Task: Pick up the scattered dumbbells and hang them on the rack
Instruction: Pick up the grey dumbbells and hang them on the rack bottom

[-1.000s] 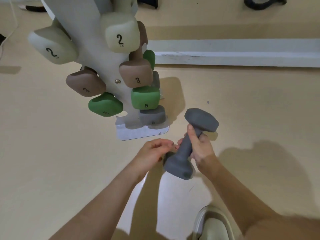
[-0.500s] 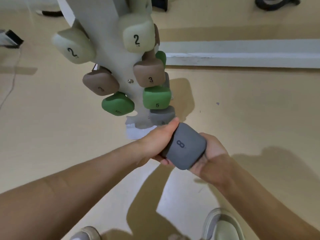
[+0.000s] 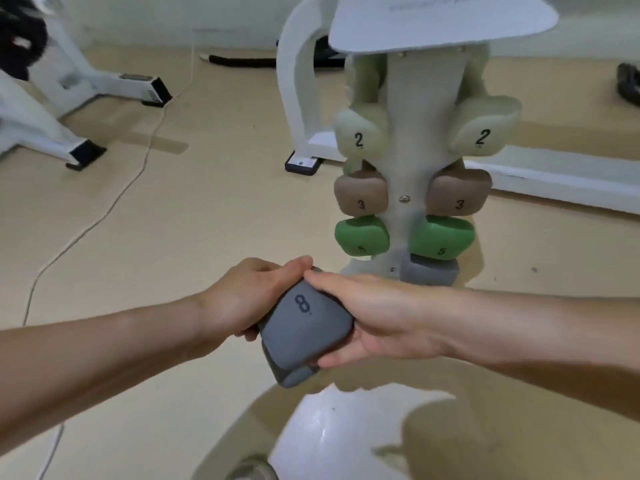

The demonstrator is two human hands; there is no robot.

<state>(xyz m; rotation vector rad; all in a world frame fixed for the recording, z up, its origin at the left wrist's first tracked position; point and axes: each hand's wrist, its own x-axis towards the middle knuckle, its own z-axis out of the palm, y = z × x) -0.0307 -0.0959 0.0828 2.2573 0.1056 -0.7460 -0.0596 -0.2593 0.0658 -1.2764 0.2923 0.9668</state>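
Dumbbell point(image 3: 306, 329), matte grey, blocky, is gripped by left hand point(image 3: 242, 299) and right hand point(image 3: 384, 315).

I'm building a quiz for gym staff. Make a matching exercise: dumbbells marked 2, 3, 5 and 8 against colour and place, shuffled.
1. pair marked 2
2. pair marked 3
3. pair marked 5
4. dumbbell marked 8

A. green, lowest pair on the rack
B. grey, gripped by the left hand and right hand
C. cream, highest pair on the rack
D. brown, middle pair on the rack

Pairs: 1-C, 2-D, 3-A, 4-B
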